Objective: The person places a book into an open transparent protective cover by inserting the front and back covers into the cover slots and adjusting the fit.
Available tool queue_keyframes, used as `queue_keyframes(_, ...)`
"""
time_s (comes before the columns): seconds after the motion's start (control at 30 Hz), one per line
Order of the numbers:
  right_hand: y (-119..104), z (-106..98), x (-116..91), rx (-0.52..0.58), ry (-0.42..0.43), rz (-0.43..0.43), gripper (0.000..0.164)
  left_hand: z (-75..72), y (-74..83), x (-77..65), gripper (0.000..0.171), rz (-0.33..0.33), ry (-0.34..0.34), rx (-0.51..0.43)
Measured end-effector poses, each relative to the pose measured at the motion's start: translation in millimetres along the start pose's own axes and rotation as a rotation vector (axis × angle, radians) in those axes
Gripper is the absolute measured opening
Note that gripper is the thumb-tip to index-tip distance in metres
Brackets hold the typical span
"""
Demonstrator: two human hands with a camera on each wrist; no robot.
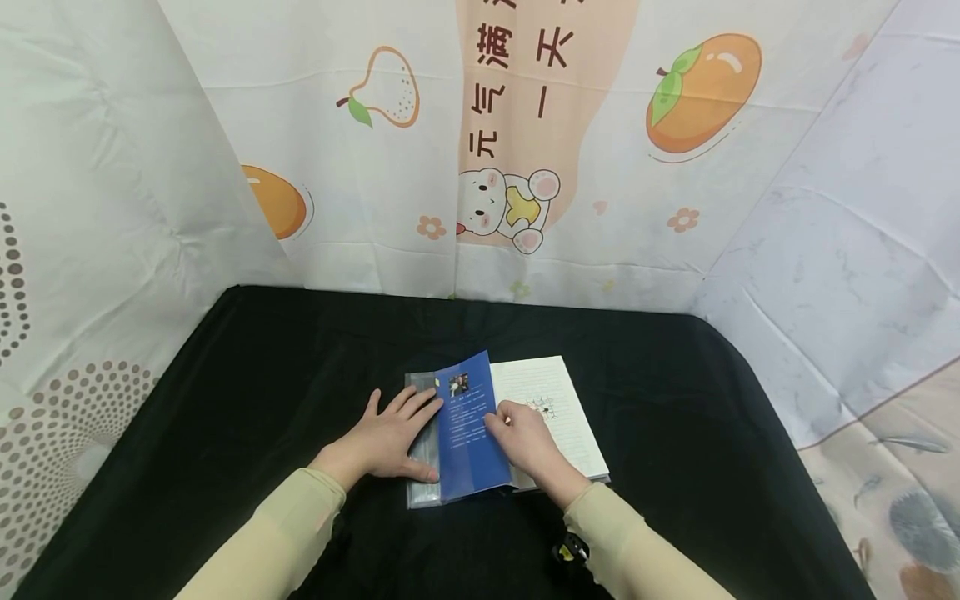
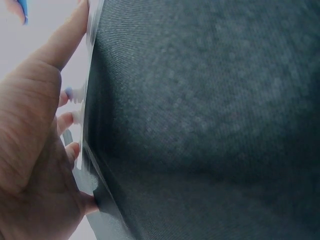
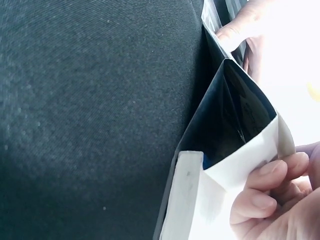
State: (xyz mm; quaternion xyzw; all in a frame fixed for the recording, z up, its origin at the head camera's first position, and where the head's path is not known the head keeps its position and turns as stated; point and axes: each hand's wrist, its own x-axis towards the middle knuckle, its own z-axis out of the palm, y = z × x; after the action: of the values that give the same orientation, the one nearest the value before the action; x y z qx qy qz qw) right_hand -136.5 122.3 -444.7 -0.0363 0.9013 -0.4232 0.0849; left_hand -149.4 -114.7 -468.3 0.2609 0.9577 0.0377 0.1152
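An open book (image 1: 573, 429) lies on the black cloth, its printed page facing up on the right side. Its blue cover flap (image 1: 468, 458), with a small photo and white text, stands partly raised on the left. Beyond it a clear plastic book cover (image 1: 423, 497) lies spread flat. My left hand (image 1: 386, 437) rests on that plastic with fingers spread, its fingertips at the flap's left edge. With curled fingers, my right hand (image 1: 528, 437) pinches the flap's right edge. In the right wrist view the lifted flap arches over a dark hollow beside the page block (image 3: 185, 185).
Black cloth (image 1: 300, 350) covers the table around the book. White printed curtains (image 1: 405, 192) hang behind and at both sides. A small dark object with yellow (image 1: 572, 550) shows by the right sleeve.
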Motion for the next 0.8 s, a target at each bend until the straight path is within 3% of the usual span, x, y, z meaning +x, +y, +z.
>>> queue_keyframes(0.4, 0.9, 3.6, 0.4, -0.071, -0.013, -0.064, 0.032, -0.8, -0.8, -0.2, 0.111, 0.000, 0.012, -0.010)
queue_keyframes(0.8, 0.7, 5.2, 0.3, -0.075, -0.038, -0.066, 0.032, -1.2, -1.1, -0.2, 0.111, 0.008, 0.018, -0.023)
